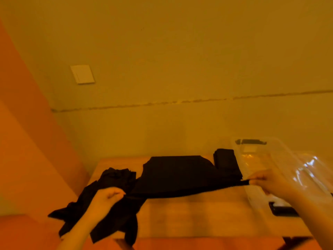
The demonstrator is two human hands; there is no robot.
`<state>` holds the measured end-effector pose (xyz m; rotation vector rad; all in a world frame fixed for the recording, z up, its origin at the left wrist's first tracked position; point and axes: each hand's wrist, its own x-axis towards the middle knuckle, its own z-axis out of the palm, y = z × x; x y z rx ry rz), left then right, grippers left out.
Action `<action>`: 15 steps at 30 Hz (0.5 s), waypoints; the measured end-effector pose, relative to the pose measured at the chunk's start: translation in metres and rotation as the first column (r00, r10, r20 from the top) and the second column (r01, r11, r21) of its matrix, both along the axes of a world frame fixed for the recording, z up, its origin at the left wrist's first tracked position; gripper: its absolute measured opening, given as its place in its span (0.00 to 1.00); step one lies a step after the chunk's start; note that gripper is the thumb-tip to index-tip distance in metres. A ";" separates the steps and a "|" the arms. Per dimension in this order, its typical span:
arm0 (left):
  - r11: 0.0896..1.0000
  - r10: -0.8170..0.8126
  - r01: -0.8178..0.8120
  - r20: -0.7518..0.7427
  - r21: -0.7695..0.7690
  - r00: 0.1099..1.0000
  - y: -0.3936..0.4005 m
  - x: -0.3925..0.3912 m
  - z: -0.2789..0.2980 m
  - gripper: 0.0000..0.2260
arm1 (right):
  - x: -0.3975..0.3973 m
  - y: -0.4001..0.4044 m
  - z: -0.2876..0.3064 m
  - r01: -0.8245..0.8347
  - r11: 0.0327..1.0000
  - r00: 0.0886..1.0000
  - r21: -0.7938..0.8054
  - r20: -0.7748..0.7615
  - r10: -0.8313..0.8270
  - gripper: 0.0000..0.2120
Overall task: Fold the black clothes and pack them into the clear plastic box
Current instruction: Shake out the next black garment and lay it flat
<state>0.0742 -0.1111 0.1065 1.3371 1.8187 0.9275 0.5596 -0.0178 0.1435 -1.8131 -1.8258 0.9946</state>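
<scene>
Both hands sit closest to my view: my left hand (106, 197) has its fingers pinched on one end of a black garment (173, 175), and my right hand (264, 181) has its fingers clamped on the other end, stretching its near edge taut above the wooden surface (194, 217). That soft cloth is spread flat farther back. Beside it on the right sits the clear plastic box (281, 159), glossy and rounded. On the left lies a crumpled heap of black clothes (100, 210), spilling over the edge. Smallest, a folded black piece (225, 157) rests just beside the box.
</scene>
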 end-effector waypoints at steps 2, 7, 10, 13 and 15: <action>0.997 -0.028 0.027 -0.012 -0.075 1.000 -0.019 -0.001 -0.019 0.13 | 0.005 -0.020 -0.021 -0.017 0.998 1.000 -0.062 0.013 0.018 0.06; 0.975 -0.112 0.104 -0.031 -0.194 0.993 -0.048 -0.004 -0.039 0.12 | 0.010 -0.051 -0.037 -0.082 0.975 0.994 -0.207 0.057 0.095 0.04; 0.968 -0.131 0.121 -0.033 -0.220 0.991 -0.054 -0.004 -0.038 0.09 | 0.010 -0.055 -0.032 -0.082 0.963 0.992 -0.257 0.068 0.102 0.04; 0.984 -0.070 0.072 0.020 -0.164 0.997 -0.052 -0.002 -0.028 0.09 | 0.007 -0.053 -0.027 -0.045 0.973 0.996 -0.227 0.060 0.060 0.04; 0.987 -0.087 0.086 0.001 -0.135 0.996 -0.046 0.001 -0.016 0.09 | 0.003 -0.050 -0.023 -0.015 0.980 0.999 -0.197 0.048 0.025 0.04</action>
